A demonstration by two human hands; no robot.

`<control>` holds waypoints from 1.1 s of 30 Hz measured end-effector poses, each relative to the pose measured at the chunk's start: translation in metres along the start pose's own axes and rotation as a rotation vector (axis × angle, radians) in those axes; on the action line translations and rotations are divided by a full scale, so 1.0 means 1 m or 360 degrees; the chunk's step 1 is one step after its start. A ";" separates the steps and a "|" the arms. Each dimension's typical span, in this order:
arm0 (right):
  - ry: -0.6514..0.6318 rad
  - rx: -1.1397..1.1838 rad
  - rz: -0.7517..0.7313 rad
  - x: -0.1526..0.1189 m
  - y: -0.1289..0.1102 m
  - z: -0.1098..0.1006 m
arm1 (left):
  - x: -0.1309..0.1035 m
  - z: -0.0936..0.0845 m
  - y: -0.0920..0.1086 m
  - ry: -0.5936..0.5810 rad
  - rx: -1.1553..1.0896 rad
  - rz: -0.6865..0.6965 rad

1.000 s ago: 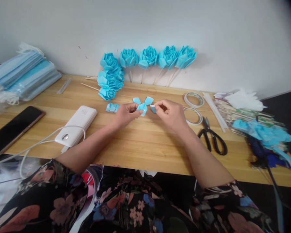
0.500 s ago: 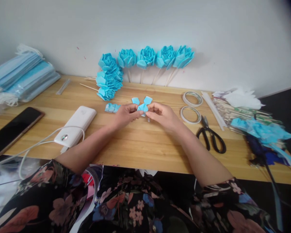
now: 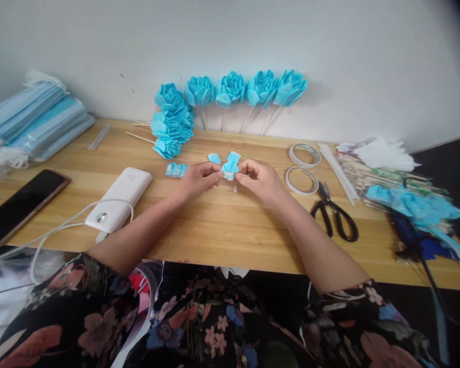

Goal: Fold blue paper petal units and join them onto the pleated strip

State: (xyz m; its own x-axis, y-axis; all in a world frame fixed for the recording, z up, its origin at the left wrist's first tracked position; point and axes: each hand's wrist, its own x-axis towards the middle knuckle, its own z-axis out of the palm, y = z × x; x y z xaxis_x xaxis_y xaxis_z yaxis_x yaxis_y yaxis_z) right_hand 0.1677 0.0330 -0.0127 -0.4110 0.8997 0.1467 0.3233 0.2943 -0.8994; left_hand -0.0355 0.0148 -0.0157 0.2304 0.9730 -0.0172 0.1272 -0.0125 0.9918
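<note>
Between my hands is a small folded blue petal (image 3: 229,169), pinched at its left edge by my left hand (image 3: 202,178) and at its lower right by my right hand (image 3: 258,177). Both hands are closed at the fingertips. Just behind it lie two more blue pieces, one at the left (image 3: 213,158) and one at the right (image 3: 234,155), partly overlapped by the held petal. A row of folded blue petals (image 3: 175,169) rests beside my left hand. A small whitish strip (image 3: 235,189) lies on the table below the petal.
Blue flowers on sticks (image 3: 231,89) lean on the wall, others lie in a pile (image 3: 170,125). Tape rolls (image 3: 301,181), black-handled scissors (image 3: 333,212) and a blue scrap heap (image 3: 414,202) are on the right. Left stand a power bank (image 3: 118,197), phone (image 3: 25,204) and face masks (image 3: 38,120).
The held petal has turned and shifted slightly right, showing a pleated lower edge. My fingertips have moved a little further apart on it.
</note>
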 end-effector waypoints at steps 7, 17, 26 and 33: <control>0.0276 -0.0192 -0.0134 -0.002 -0.007 0.005 | 0.000 0.000 -0.002 0.0057 0.0164 0.0084; 0.0293 -0.0760 -0.0500 -0.009 -0.015 0.014 | -0.001 0.002 -0.001 0.0096 0.0155 0.0126; 0.0218 -0.0842 -0.0459 -0.007 -0.010 0.015 | -0.002 0.003 -0.004 0.0051 0.0237 0.0254; 0.0174 -0.0782 -0.0440 -0.008 -0.010 0.014 | -0.002 0.001 -0.005 0.0035 0.0310 0.0261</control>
State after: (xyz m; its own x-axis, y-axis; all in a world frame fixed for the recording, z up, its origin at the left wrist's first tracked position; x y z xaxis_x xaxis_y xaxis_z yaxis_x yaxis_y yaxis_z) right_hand 0.1561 0.0187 -0.0105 -0.4547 0.7884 0.4143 0.5852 0.6152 -0.5283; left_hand -0.0351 0.0130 -0.0206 0.2427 0.9589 0.1469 0.2736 -0.2130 0.9380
